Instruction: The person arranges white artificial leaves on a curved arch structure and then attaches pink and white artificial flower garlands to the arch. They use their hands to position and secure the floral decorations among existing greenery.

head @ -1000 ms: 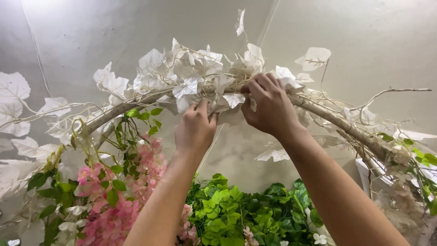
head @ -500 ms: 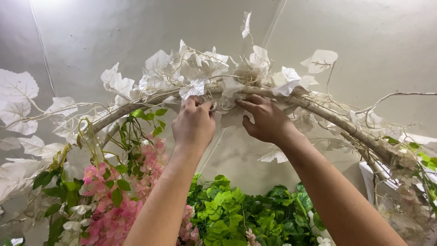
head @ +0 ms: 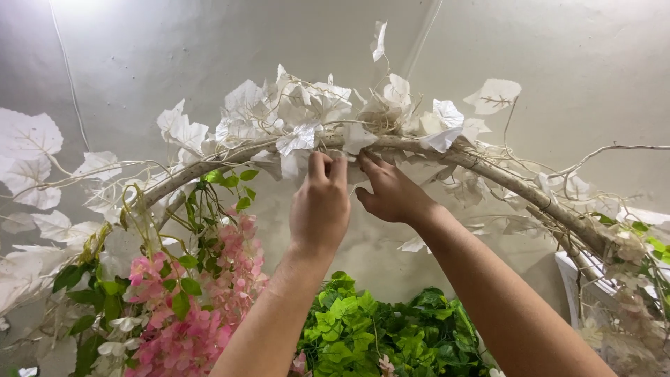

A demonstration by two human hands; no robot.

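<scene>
Both hands are up at the top of the curved branch arch (head: pixel 488 171), right under the cluster of white paper-like leaves (head: pixel 307 112). The left hand (head: pixel 319 206) has its fingers bunched, pinching at a white leaf (head: pixel 296 139) by the branch. The right hand (head: pixel 392 192) has fingertips pressed to the branch just beside it. Pink blossoms (head: pixel 209 293) hang lower left, green foliage (head: pixel 377 328) below.

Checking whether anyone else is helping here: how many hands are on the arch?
2. The left hand and the right hand meet under the white-leaf branch at the arch's top, fingertips touching it.
</scene>
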